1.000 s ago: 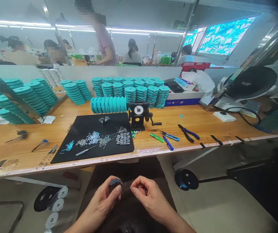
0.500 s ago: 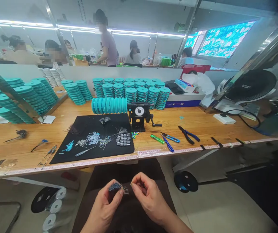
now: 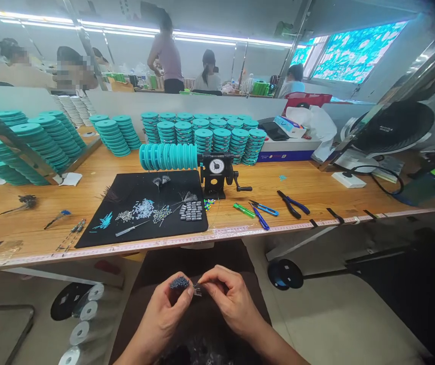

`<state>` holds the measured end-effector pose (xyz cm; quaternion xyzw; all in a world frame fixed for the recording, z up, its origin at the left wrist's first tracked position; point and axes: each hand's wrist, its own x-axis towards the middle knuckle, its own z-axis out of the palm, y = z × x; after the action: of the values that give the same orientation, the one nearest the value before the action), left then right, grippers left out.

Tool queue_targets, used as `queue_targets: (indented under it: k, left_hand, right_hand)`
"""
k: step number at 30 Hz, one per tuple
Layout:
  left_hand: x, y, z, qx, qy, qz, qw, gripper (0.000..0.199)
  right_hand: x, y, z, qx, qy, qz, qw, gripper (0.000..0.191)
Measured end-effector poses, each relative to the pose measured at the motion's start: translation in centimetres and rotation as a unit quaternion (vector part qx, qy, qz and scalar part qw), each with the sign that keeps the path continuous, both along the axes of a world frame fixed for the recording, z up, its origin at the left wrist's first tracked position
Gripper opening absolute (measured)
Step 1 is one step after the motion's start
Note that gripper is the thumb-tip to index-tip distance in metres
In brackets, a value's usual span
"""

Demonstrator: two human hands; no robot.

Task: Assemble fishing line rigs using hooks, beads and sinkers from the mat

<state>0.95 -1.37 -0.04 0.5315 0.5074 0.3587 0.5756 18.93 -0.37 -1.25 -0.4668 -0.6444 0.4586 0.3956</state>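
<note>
Snugly, left hand around beaded bundle

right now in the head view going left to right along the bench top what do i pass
black work mat, hand-cranked line winder, green utility knife, blue-handled pliers, white power strip

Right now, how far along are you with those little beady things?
Looks done: the teal spools stacked in rows behind the black mat. In hand: the left hand holds a bristly dark bundle, and the right fingers pinch its wire ends. Left: the grey weights and bead piles lying on the mat.
</note>
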Motion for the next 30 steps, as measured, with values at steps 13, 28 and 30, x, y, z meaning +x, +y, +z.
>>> queue_targets:
  k: [13, 28, 30]
  left_hand:
    - [0.4, 0.7, 0.3, -0.080, -0.086, -0.032, 0.993, 0.027]
    - [1.3, 0.2, 0.3, 0.020, 0.048, -0.032, 0.998, 0.017]
    - [1.2, 0.2, 0.3, 0.062, 0.097, -0.010, 0.993, 0.016]
  right_hand:
    - [-0.3, 0.0, 0.4, -0.093, 0.134, 0.026, 0.986, 0.007]
    - [-0.4, -0.3, 0.1, -0.117, 0.165, -0.043, 0.978, 0.020]
    - [-0.5, -0.4, -0.1, -0.107, 0.147, -0.055, 0.982, 0.020]
